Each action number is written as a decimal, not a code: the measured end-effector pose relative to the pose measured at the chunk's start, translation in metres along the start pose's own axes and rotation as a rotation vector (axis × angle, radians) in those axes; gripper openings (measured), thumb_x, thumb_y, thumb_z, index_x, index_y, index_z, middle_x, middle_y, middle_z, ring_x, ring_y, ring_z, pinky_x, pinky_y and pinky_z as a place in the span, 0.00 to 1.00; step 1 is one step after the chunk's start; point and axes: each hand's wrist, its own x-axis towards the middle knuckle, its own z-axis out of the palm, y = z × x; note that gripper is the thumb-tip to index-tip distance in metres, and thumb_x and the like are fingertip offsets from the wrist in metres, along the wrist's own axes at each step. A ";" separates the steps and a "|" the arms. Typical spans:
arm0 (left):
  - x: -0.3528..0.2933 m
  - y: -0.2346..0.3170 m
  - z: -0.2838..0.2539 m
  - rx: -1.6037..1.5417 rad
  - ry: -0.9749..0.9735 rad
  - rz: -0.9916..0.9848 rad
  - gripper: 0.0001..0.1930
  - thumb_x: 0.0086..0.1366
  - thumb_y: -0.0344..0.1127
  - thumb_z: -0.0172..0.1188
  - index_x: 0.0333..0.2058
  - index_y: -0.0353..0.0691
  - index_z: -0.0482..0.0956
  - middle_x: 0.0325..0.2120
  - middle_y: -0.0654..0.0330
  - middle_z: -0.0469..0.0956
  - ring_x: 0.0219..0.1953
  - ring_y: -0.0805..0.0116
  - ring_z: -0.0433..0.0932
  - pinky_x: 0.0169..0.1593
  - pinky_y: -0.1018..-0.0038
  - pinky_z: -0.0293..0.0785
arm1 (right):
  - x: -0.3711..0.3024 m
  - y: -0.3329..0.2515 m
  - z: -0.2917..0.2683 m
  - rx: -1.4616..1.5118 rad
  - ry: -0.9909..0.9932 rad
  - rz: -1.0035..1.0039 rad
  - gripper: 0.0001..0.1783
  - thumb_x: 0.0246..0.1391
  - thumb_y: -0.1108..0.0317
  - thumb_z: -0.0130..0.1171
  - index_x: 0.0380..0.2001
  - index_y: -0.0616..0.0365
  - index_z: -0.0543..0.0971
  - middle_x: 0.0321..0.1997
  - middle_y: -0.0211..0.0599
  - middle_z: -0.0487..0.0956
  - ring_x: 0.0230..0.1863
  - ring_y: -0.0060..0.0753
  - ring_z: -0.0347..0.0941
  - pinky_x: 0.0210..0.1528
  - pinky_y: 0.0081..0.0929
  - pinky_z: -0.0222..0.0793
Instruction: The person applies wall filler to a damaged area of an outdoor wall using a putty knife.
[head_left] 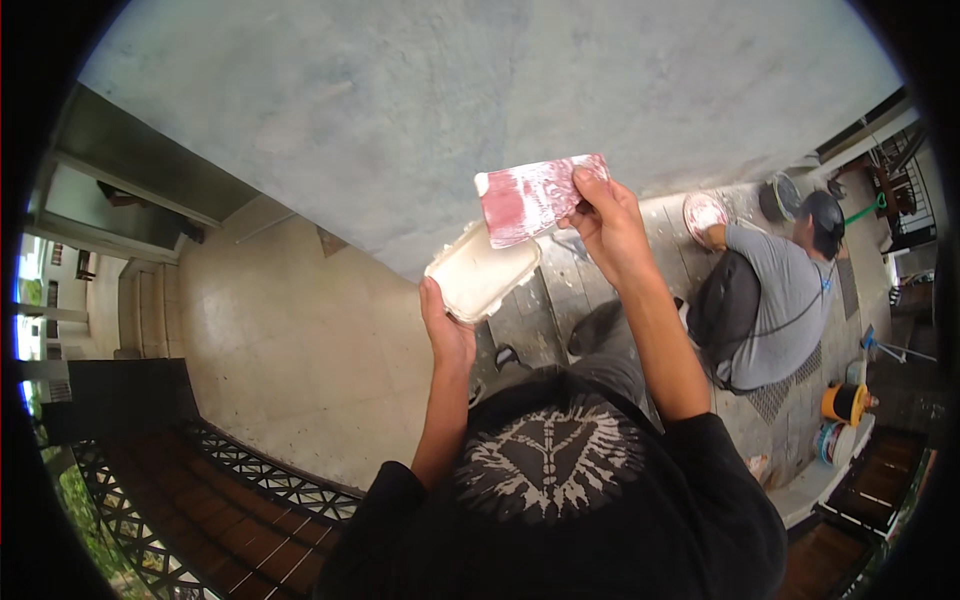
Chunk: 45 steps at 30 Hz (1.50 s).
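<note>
My left hand [449,328] grips a shallow, rounded rectangular tray [484,274] by its near edge. The tray is coated with a pale creamy paste, with crusts along its rim. A flat reddish putty spreader [530,203], smeared with white paste, is pinched in my right hand [612,232]. Its lower edge sits just over the tray's far side; whether the two touch I cannot tell. Beyond both hands rises a grey, patchily coated wall [470,110].
At my right a person [785,300] in a grey shirt and dark cap crouches beside a bucket of whitish material [704,216]. A dark bucket [778,198], a yellow-orange container [845,403] and a paint tub [834,442] stand farther right. Tiled floor [300,330] spreads left.
</note>
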 end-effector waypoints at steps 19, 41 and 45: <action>-0.064 0.065 -0.064 0.030 0.282 0.095 0.36 0.67 0.67 0.38 0.63 0.48 0.60 0.59 0.57 0.69 0.55 0.54 0.74 0.43 0.51 0.79 | 0.066 -0.031 0.060 0.068 0.184 -0.628 0.13 0.65 0.63 0.52 0.35 0.63 0.76 0.33 0.35 0.78 0.32 0.23 0.73 0.34 0.25 0.71; -0.073 0.053 -0.064 -0.126 0.381 0.223 0.34 0.67 0.65 0.41 0.62 0.45 0.62 0.55 0.54 0.72 0.50 0.54 0.78 0.36 0.54 0.84 | 0.104 -0.094 0.110 -0.685 0.234 -1.411 0.07 0.54 0.76 0.61 0.37 0.68 0.80 0.33 0.40 0.80 0.31 0.27 0.75 0.31 0.26 0.72; -0.072 0.053 -0.062 -0.132 0.356 0.251 0.35 0.67 0.65 0.41 0.61 0.45 0.62 0.56 0.54 0.72 0.50 0.54 0.78 0.36 0.54 0.84 | 0.118 -0.114 0.122 -1.048 0.113 -1.942 0.16 0.41 0.82 0.62 0.39 0.67 0.82 0.38 0.41 0.79 0.35 0.37 0.74 0.33 0.28 0.72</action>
